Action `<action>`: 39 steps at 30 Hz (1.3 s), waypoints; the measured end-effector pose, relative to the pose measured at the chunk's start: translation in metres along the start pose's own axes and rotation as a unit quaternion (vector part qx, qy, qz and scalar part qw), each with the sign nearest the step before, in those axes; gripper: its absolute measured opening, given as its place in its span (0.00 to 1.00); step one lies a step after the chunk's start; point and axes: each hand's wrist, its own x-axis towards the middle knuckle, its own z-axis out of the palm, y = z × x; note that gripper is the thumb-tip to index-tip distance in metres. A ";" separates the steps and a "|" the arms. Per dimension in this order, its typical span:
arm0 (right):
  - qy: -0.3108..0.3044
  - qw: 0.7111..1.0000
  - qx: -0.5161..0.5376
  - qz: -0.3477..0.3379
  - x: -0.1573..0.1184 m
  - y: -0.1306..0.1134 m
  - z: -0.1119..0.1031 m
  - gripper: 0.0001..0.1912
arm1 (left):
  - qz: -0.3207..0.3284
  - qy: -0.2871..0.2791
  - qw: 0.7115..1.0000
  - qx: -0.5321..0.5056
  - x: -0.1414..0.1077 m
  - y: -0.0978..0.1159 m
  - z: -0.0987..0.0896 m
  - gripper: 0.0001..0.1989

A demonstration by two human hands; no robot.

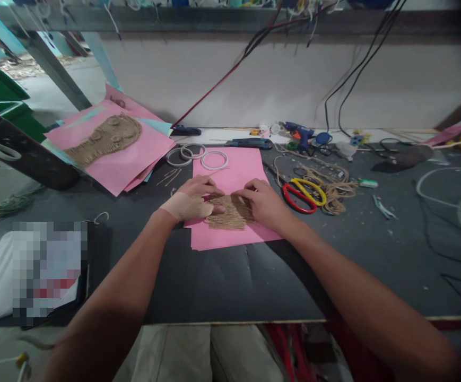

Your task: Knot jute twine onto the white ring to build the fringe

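Note:
A small piece of brown jute twine (232, 215), laid in close rows, sits on pink paper (230, 183) in front of me. My left hand (190, 199), with a tan wrap around its wrist, holds the twine's left side, thumb on the rows and fingers bent at the top edge. At the upper right corner, my right hand (268, 204) has its fingers closed on the twine; the fingertips are partly hidden. Just beyond the right hand lie scissors with red and yellow handles (304, 195) beside a tangle of loose jute twine (336, 185).
White rings (214, 158) lie behind the pink paper. A blue utility knife (250, 143) and a blue glue gun (302, 137) rest along the back. Pink sheets bearing a twine-covered shape (114, 132) are stacked at left, near a black cylinder (27, 148). Cables hang at the wall.

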 end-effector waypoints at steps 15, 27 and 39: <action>-0.024 0.998 -0.042 0.049 -0.003 -0.001 -0.012 0.21 | -0.011 0.040 0.999 0.034 -0.007 -0.008 -0.007 0.10; 0.011 0.993 -0.100 0.056 -0.006 -0.005 -0.017 0.19 | -0.078 0.107 0.990 0.046 -0.007 -0.019 -0.006 0.14; 0.038 0.994 -0.083 0.057 -0.005 -0.002 -0.016 0.15 | -0.084 0.113 0.988 0.068 -0.001 -0.031 0.003 0.21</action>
